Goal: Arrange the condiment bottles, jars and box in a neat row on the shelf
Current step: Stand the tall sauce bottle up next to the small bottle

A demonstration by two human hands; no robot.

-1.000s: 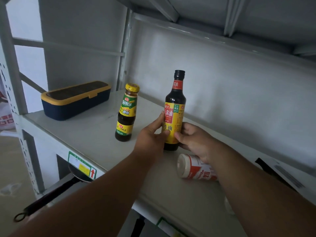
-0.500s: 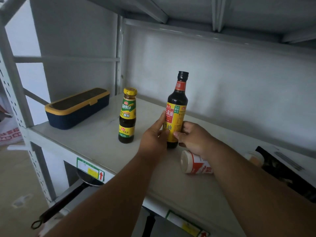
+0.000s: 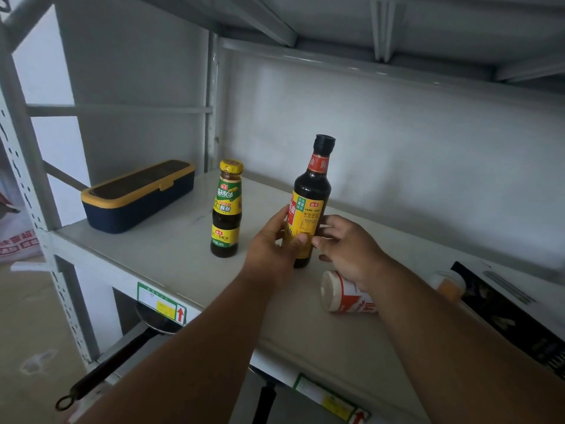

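Note:
A tall dark soy sauce bottle (image 3: pixel 312 191) with a yellow label stands on the grey shelf (image 3: pixel 159 255), slightly tilted. My left hand (image 3: pixel 272 249) grips its label from the left and my right hand (image 3: pixel 345 246) holds it from the right. A shorter oyster sauce bottle (image 3: pixel 227 209) with a yellow cap stands upright to its left. A navy box with a yellow lid (image 3: pixel 137 195) sits at the shelf's far left. A white jar with a red label (image 3: pixel 342 292) lies on its side under my right forearm.
At the right a small jar with an orange label (image 3: pixel 448 284) stands beside a flat black package (image 3: pixel 513 316). A frying pan handle (image 3: pixel 107 362) sticks out from the shelf below. The shelf above hangs low overhead.
The soy sauce bottle has turned between my hands, so a different part of its label faces me, and it leans a little. The view has shifted slightly.

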